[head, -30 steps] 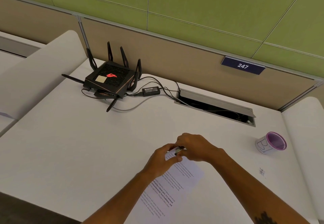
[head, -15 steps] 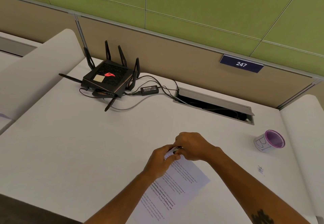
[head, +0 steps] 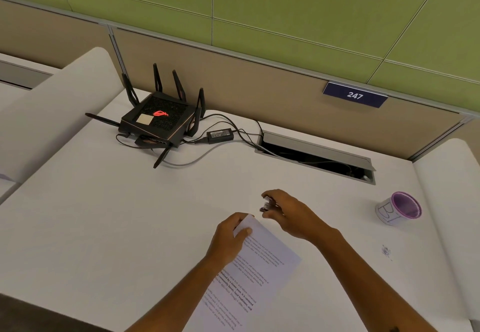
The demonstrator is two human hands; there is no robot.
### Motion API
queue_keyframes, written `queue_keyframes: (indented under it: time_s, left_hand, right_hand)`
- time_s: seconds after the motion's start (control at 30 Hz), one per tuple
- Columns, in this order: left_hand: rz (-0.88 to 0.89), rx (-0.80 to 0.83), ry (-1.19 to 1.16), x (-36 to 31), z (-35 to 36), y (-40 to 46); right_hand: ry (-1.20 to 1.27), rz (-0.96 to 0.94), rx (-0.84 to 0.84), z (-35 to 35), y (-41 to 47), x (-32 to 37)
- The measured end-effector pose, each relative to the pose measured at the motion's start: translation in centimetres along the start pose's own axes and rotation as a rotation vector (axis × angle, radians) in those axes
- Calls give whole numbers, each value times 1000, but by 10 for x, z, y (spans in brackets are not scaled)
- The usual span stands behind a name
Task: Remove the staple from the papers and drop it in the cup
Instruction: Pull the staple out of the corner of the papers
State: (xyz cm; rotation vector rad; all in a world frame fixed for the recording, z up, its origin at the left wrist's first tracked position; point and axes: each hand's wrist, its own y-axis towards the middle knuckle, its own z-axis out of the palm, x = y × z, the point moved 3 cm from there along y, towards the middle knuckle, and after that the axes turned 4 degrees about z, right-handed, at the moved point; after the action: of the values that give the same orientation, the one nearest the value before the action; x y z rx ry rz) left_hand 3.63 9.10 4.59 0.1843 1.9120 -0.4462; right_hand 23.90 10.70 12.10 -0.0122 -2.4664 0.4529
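Staple itself too small to make out; likely either caught in the remover (head: 267, 205) or loose at the papers' corner, cannot tell which. Papers (head: 249, 266) lie flat on the worktop (head: 104, 214), top corner pinned under the left hand (head: 230, 238), thumb on top, fingers curled over the edge, grip closed on the sheets, probably so they don't lift or slide while the tool pulls. Right hand (head: 288, 214) sits just beyond that corner, apart from the paper, grip narrow and pinched on the remover, a small dark-and-metal tool, jaws pointing back toward the sheets. Tool clear of the paper suggests the pull step is done or nearly done, judgement only. Cup (head: 398, 208), white with purple rim, lies tipped with its mouth facing the camera, well to the right, on the same side as the tool hand, so a short carry by that hand. Next: carry the staple over and release it above the mouth. Risk: staple drops off en route, or misses because the cup is tilted. Router (head: 158, 121) and cables at the back, not involved.
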Motion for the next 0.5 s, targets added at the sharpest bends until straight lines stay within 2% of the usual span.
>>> queue_keyframes:
  time_s: [0.07, 0.27, 0.37, 0.5]
  left_hand:
    - [-22, -19, -15, -1, -1, 0]
    - [-62, -81, -108, -10, -5, 0]
    - [-97, -137, -167, -15, -8, 1]
    - [-148, -220, -293, -22, -7, 3]
  right_hand:
    - [190, 44, -86, 1, -7, -1]
    - [562, 179, -325, 22, -43, 6]
    - [600, 240, -410, 44, -58, 9]
    - [543, 221, -480, 73, -66, 15]
